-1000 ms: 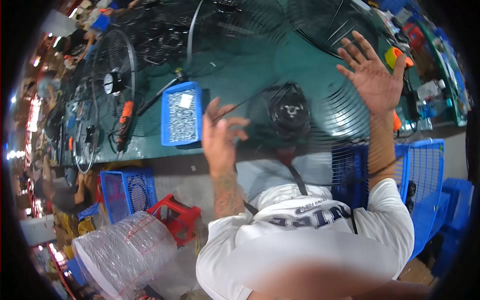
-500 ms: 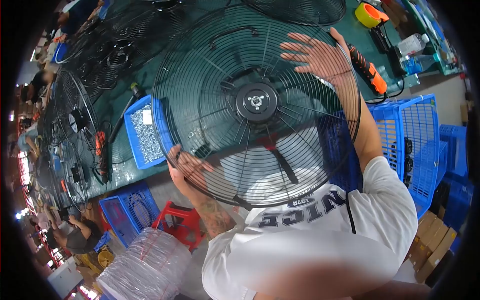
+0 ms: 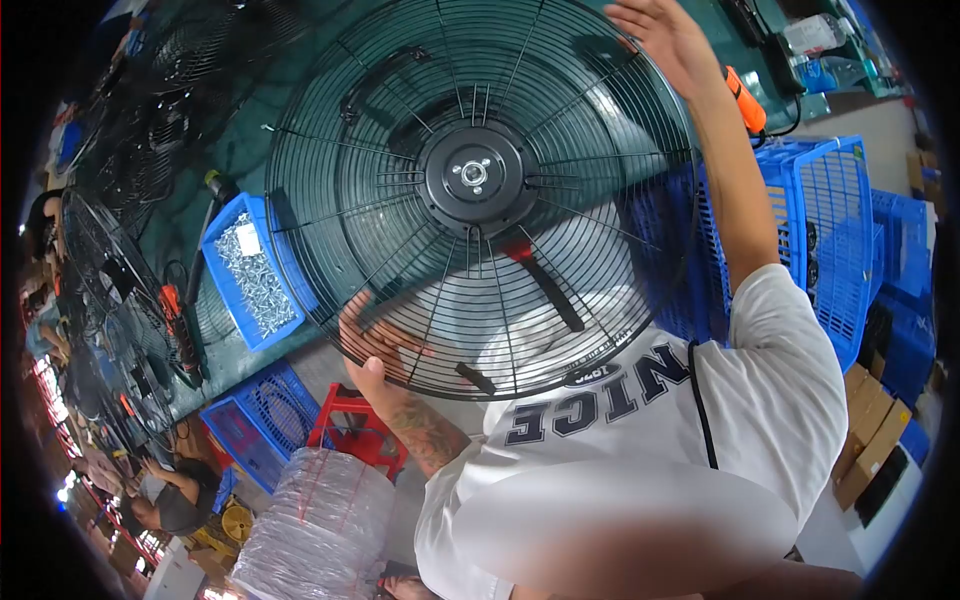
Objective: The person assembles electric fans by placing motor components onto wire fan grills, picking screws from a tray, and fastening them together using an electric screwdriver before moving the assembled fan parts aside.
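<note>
A round black wire fan guard (image 3: 345, 215) with a dark hub (image 3: 481, 178) at its centre is tilted in front of me, over the table edge and my lap. My left hand (image 3: 385, 340) grips its lower-left rim, thumb outside and fingers behind the wires. At the upper-right rim is my right hand (image 3: 675, 45), its fingers bent over the edge; the frame's top edge cuts off part of it. Through the wires shows a black strap-like piece with a red end (image 3: 550, 285). Close to the guard's left side stands a blue bin of screws (image 3: 255, 275).
More fan guards (image 3: 110, 280) and an orange-and-black power screwdriver (image 3: 175, 315) lie on the green table (image 3: 225, 365) at left. An orange tool (image 3: 745, 100) and bottles (image 3: 815, 35) are at right. Blue crates (image 3: 830, 220), a red stool (image 3: 355, 430) and a plastic-wrapped roll (image 3: 315, 525) stand around me.
The fan guard has turned and shifted left, with its hub now nearer. My right hand has moved up, from spread behind the wires to the rim. My left hand keeps its grip.
</note>
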Tool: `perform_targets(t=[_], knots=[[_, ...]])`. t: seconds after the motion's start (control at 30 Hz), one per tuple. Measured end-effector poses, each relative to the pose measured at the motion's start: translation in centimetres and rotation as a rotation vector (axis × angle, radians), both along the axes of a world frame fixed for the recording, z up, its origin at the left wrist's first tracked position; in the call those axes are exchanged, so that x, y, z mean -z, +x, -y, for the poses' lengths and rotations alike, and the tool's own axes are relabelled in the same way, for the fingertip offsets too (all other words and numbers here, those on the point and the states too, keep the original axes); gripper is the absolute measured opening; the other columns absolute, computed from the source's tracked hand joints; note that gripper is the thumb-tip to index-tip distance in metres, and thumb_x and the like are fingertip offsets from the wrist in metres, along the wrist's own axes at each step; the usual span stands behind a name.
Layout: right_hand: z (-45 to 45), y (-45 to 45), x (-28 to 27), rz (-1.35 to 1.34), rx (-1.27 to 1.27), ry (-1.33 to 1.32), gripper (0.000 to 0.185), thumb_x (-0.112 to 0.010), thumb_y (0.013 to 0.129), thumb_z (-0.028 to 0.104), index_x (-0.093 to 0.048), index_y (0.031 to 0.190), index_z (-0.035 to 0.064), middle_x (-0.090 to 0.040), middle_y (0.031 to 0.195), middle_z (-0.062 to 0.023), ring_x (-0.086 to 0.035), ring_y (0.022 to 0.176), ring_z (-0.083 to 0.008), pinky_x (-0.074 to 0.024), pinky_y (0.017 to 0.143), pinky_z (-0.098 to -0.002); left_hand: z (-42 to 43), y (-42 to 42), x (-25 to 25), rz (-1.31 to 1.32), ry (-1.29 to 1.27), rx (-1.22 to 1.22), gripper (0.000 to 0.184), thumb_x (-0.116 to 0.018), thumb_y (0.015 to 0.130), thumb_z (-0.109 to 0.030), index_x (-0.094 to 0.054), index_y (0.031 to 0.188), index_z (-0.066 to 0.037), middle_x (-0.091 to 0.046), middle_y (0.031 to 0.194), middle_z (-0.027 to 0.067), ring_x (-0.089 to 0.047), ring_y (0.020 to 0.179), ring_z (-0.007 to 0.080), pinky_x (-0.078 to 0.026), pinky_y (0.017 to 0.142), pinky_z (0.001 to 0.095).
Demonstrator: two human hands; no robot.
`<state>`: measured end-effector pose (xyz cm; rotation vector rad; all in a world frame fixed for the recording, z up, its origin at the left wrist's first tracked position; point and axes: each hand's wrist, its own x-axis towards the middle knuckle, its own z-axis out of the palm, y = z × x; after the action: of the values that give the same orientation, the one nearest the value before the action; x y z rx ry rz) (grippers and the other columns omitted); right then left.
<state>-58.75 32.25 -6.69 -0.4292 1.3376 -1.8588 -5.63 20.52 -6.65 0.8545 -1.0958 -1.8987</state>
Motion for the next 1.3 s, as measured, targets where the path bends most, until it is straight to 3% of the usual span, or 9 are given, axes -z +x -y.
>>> perform_targets(t=[0.33, 0.57, 0.6, 0.67, 0.77, 0.83, 1.0, 1.13, 1.3], knots=[[-19.6, 3.0, 1.6, 0.397, 0.281, 0.018, 0.05, -0.053, 0.106, 0.041, -0.063, 0.123, -0.0057, -0.066, 0.088, -0.0082, -0.058, 0.065, -0.0149, -0.0482, 0.053, -0.0247, 2.3, -0.4, -0.5, 0.133, -0.079, -0.011, 0.1, -0.068, 0.081, -0.055, -0.038, 0.138, 0.022, -0.063, 0.08, 0.0184, -0.06, 0.048, 0.0232, -0.056, 0.042, 0.0336], [-22.7, -0.5, 1.6, 0.607, 0.215, -0.003, 0.069, -0.051, 0.106, 0.047, -0.047, 0.143, -0.0112, -0.071, 0.093, -0.0124, -0.069, 0.072, -0.0157, -0.0613, 0.062, -0.0248, 2.8, -0.9, -1.6, 0.275, -0.067, -0.058, 0.085, -0.053, 0.094, -0.059, -0.051, 0.134, 0.015, -0.05, 0.059, 0.0038, -0.05, 0.045, 0.0133, -0.043, 0.042, 0.0237], [-20.8, -0.1, 0.5, 0.515, 0.507, 0.176, 0.074, -0.057, 0.103, 0.048, -0.044, 0.146, -0.0101, -0.071, 0.094, -0.0133, -0.069, 0.07, -0.015, -0.0609, 0.061, -0.0238, 3.4, 0.3, -2.0, 0.316, -0.029, -0.048, 0.076, -0.051, 0.099, -0.056, -0.054, 0.133, 0.013, -0.049, 0.057, 0.0014, -0.048, 0.045, 0.0119, -0.038, 0.043, 0.0213], [-25.7, -6.8, 4.9, 0.702, 0.064, 0.008, 0.068, -0.059, 0.103, 0.044, -0.044, 0.147, -0.0058, -0.073, 0.108, -0.0187, -0.072, 0.072, -0.0165, -0.0627, 0.061, -0.0211, 5.0, 2.7, -4.2, 0.516, -0.217, -0.029, 0.064, -0.05, 0.104, -0.047, -0.059, 0.128, 0.011, -0.049, 0.057, 0.0003, -0.045, 0.044, 0.0111, -0.035, 0.044, 0.021], [-25.3, -8.1, 3.9, 0.586, 0.195, 0.286, 0.071, -0.057, 0.103, 0.047, -0.041, 0.151, -0.003, -0.074, 0.099, -0.0171, -0.074, 0.075, -0.0161, -0.0638, 0.06, -0.0206, 8.4, 5.3, -7.1, 0.748, -0.395, 0.002, 0.03, -0.054, 0.106, -0.019, -0.068, 0.116, 0.006, -0.056, 0.062, 0.0043, -0.048, 0.051, 0.0125, -0.039, 0.052, 0.0247], [-25.4, -9.9, 4.2, 0.564, 0.22, 0.228, 0.065, -0.05, 0.106, 0.045, -0.045, 0.147, -0.005, -0.073, 0.11, -0.0209, -0.076, 0.085, -0.0204, -0.0655, 0.067, -0.0249, 11.2, 5.3, -7.2, 1.088, -1.059, 0.035, 0.026, -0.065, 0.098, -0.013, -0.068, 0.119, 0.002, -0.064, 0.076, 0.0108, -0.059, 0.066, 0.0184, -0.047, 0.064, 0.0305], [-21.1, -9.2, 5.0, -0.018, 0.535, 0.213, 0.057, -0.042, 0.108, 0.047, -0.055, 0.136, -0.0011, -0.072, 0.112, -0.0191, -0.074, 0.09, -0.0205, -0.0623, 0.073, -0.0268, 16.1, 1.7, -7.0, 1.383, -1.019, 0.424, 0.038, -0.072, 0.083, -0.005, -0.064, 0.119, 0.0, -0.07, 0.102, 0.0202, -0.068, 0.099, 0.0393, -0.053, 0.083, 0.0434], [-18.5, -4.9, 4.3, -0.173, 0.556, 0.305, 0.063, -0.042, 0.106, 0.056, -0.061, 0.126, 0.0, -0.072, 0.098, -0.0158, -0.068, 0.076, -0.0186, -0.0522, 0.068, -0.0276, 18.2, 0.7, -5.5, 1.39, -1.067, 0.545, 0.033, -0.067, 0.084, -0.003, -0.065, 0.117, 0.001, -0.07, 0.099, 0.0267, -0.065, 0.098, 0.0477, -0.052, 0.085, 0.0507], [-17.6, -3.0, 3.9, -0.236, 0.544, 0.28, 0.064, -0.04, 0.106, 0.056, -0.061, 0.126, -0.0004, -0.072, 0.094, -0.0142, -0.067, 0.073, -0.0183, -0.0518, 0.068, -0.0278, 18.0, 1.7, -6.3, 1.273, -0.831, 0.404, 0.026, -0.067, 0.09, -0.005, -0.067, 0.114, 0.005, -0.069, 0.082, 0.0167, -0.066, 0.072, 0.028, -0.051, 0.067, 0.0386]])
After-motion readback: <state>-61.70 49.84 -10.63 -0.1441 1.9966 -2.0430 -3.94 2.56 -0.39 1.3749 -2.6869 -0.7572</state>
